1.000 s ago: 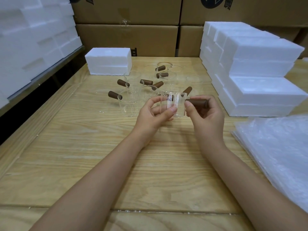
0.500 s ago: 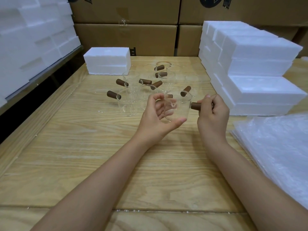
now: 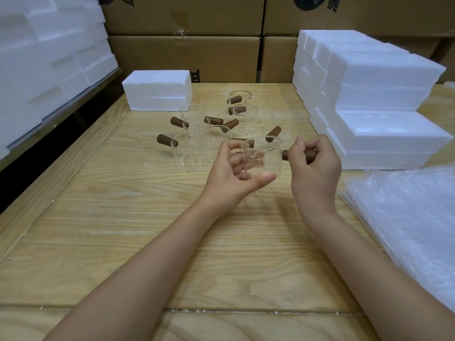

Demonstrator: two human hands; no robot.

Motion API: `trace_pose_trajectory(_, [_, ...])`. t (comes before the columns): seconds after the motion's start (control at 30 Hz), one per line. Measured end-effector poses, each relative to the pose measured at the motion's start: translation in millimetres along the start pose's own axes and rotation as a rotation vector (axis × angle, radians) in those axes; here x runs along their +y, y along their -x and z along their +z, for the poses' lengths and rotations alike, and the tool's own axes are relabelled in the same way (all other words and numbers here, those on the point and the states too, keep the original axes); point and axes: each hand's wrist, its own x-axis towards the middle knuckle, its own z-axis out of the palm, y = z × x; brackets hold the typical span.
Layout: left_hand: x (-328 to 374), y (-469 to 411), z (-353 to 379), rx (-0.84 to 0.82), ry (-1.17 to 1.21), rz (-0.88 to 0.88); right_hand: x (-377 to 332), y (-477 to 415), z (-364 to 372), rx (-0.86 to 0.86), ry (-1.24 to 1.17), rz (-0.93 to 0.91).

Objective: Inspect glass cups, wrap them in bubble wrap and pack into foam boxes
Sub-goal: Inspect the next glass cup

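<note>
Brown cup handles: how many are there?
9: one handle gripped by the right hand; eight among the glass cups standing on the table; others may be hidden.

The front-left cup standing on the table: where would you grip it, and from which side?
Probably by its brown handle, coming from the left. It juts out sideways from the rim of the cup over bare table, while other cups crowd its right and far sides.

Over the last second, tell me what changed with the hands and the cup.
The left hand shifted from pinching the side of the glass cup to cradling it, thumb under its base. The right hand wrapped further round the brown handle. The other cups, foam boxes and bubble wrap stayed put.
</note>
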Motion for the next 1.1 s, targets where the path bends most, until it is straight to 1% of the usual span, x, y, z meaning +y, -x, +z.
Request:
trace_pose_trajectory(0.13, [2,-1,-1,-0.058,0.135,-0.119,-4,3,-2,-0.074,0.021,-0.166])
trace_pose_trajectory(0.23, [4,-4,-2,-0.108,0.224,-0.218,-5,6,-2,-0.157,-0.004,-0.246])
trace_pose_trajectory(0.33, [3,-8,-6,-0.148,0.24,-0.292,-6,7,-1,-0.27,-0.015,-0.259])
trace_pose_trajectory(0.53, [1,-15,-16,-0.259,0.278,-0.382,-9,6,-3,-0.472,-0.029,-0.247])
trace_pose_trajectory(0.67, [0,-18,-21,-0.275,0.279,-0.428,-12,4,-5,-0.588,-0.081,-0.246])
trace_pose_trajectory(0.77, [-1,-18,-22,-0.28,0.304,-0.421,-12,4,-5,-0.61,-0.101,-0.229])
trace_pose_trajectory(0.87, [-2,-15,-22,-0.284,0.336,-0.379,-13,5,-4,-0.591,-0.131,-0.189])
trace_pose_trajectory(0.97, [-2,-14,-22,-0.244,0.338,-0.339,-15,6,-5,-0.568,-0.211,-0.124])
trace_pose_trajectory(1.1, [1,-12,-24,-0.185,0.354,-0.287,-17,4,-5,-0.585,-0.328,-0.048])
